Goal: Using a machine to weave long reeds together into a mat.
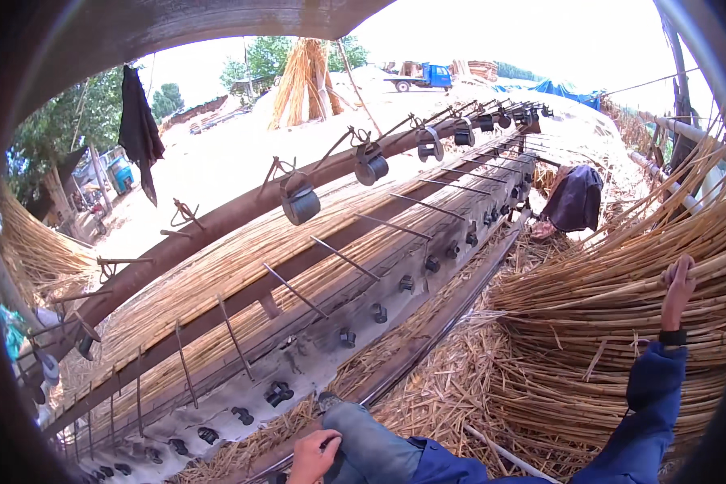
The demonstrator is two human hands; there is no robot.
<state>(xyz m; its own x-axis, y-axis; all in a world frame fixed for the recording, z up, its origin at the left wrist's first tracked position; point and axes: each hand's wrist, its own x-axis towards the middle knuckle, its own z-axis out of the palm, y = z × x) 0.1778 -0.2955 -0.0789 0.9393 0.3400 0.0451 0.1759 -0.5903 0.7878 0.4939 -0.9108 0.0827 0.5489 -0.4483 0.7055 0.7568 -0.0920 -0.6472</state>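
My right hand (680, 292), at the far right with a dark band at the wrist, is closed at the top edge of a big pile of reed stalks (597, 331). Its fingers appear wrapped round reed stalks. My left hand (315, 458) is at the bottom, beside my bent knee in grey-blue trousers. Its fingers are curled near a small dark thing too hidden to name. Ahead of me stretches a long mat-making frame (242, 214) with a brown beam, thin metal rods and hanging dark spools (301, 206). Reeds (194, 278) lie lengthwise beneath the rods.
A pale strip (298, 363) studded with several dark knobs runs along the frame's near side. Loose straw (452, 403) covers the ground by my legs. Dark cloth (574, 198) lies at the far end. A blue truck (436, 77) and a reed stack (305, 85) stand behind.
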